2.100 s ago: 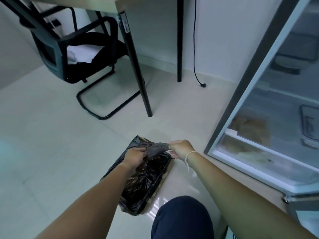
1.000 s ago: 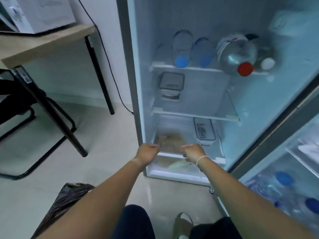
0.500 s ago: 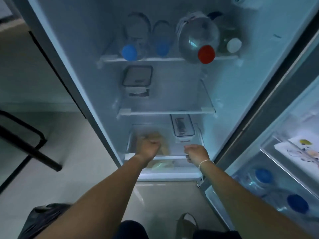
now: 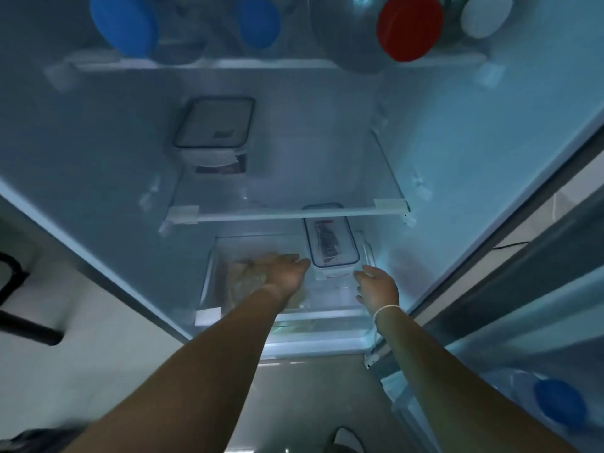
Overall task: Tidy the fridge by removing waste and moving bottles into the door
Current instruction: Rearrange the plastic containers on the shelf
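Both hands are reaching into the bottom drawer of the open fridge. The left hand is lying flat, fingers stretched, on a brownish bag in the drawer's left half (whether it is gripping the bag cannot be told). The right hand is hanging loose and unclenched just beside a lidded box, grasping nothing. Four bottles are lying on the top shelf, caps outward: blue, blue, red, white. Another blue-capped bottle is sitting in the door at lower right.

Both arms reach forward, left hand flat, right hand loosely open.
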The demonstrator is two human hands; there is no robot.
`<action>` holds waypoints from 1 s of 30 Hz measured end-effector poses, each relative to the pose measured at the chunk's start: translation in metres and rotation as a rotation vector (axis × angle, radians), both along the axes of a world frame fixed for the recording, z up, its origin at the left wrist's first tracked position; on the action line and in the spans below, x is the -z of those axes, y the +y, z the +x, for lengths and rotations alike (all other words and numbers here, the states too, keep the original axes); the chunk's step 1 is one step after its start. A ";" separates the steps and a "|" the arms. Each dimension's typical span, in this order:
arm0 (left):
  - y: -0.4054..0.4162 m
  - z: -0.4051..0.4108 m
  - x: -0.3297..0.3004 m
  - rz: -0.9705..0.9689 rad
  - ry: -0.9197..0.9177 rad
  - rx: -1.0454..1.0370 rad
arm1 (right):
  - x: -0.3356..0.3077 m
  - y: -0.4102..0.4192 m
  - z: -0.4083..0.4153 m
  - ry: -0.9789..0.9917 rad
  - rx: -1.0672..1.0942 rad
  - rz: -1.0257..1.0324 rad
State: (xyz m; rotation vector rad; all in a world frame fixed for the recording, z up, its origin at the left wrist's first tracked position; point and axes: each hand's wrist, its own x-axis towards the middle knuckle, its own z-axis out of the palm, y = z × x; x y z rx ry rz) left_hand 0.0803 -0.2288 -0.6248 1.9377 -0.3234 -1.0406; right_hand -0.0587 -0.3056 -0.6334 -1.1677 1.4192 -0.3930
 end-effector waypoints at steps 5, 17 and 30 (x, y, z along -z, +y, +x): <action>-0.017 0.004 0.020 -0.008 0.021 -0.016 | 0.013 -0.010 0.010 -0.059 0.073 0.007; -0.051 0.012 0.050 -0.024 0.061 -0.018 | 0.034 -0.045 0.039 -0.052 -0.025 -0.058; -0.044 0.015 0.049 -0.090 0.268 -0.076 | 0.029 -0.037 0.041 -0.194 0.068 0.121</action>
